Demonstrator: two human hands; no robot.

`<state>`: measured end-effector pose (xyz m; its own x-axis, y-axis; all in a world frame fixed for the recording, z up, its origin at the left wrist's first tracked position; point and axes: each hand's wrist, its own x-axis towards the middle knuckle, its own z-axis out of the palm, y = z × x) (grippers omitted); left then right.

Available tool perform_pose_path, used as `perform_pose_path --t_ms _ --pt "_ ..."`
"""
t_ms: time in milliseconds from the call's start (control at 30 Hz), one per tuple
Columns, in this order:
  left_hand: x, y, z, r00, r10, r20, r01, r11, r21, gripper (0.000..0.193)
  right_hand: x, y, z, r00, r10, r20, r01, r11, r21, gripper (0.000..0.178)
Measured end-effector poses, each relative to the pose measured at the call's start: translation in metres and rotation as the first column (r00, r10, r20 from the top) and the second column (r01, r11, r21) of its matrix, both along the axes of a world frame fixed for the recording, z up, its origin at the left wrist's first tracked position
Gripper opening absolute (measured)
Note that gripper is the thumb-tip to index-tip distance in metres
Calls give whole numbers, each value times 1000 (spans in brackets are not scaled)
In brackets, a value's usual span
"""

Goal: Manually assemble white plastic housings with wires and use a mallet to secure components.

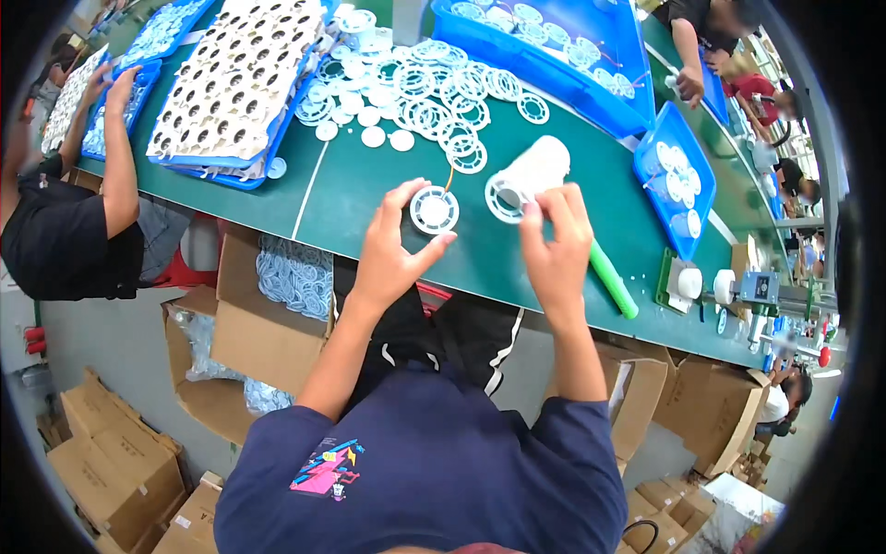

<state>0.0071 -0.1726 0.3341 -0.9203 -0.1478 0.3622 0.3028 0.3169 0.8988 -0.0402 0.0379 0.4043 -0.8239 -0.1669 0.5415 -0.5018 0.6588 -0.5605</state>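
Observation:
My left hand is curled round a small round white part, a disc with a slotted rim, gripped between thumb and fingers above the green table. An orange wire rises from the top of that part. My right hand pinches the edge of a thin white slotted ring. Just behind the ring lies a white cylinder, on its side or tilted. Beside my right wrist a bright green rod-shaped handle rests on the table. Loose white rings and small white discs are heaped farther back.
A stack of moulded trays stands at the back left, a large blue bin at the back right. A smaller blue tray and a bench fixture are on the right. Open cardboard boxes stand below the edge. Co-workers sit at both sides.

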Motion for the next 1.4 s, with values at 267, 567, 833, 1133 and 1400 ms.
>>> perform_pose_path --t_ms 267,567,833,1133,1400 --pt "4 12 6 999 17 45 -10 989 -144 77 60 51 -37 825 -314 470 339 940 33 42" --pt "25 43 2 1000 10 -3 -10 976 -217 81 60 55 -56 990 -62 125 33 974 224 76" --pt "25 37 -1 999 -35 -8 32 969 -244 78 65 46 -41 945 -193 264 143 970 198 79" --pt "30 45 0 999 -5 44 13 985 -175 80 72 56 -65 985 -133 110 119 985 125 70" --pt "32 59 -9 998 58 -18 -60 979 -196 87 68 -20 -55 999 1 49 3 997 -77 71"
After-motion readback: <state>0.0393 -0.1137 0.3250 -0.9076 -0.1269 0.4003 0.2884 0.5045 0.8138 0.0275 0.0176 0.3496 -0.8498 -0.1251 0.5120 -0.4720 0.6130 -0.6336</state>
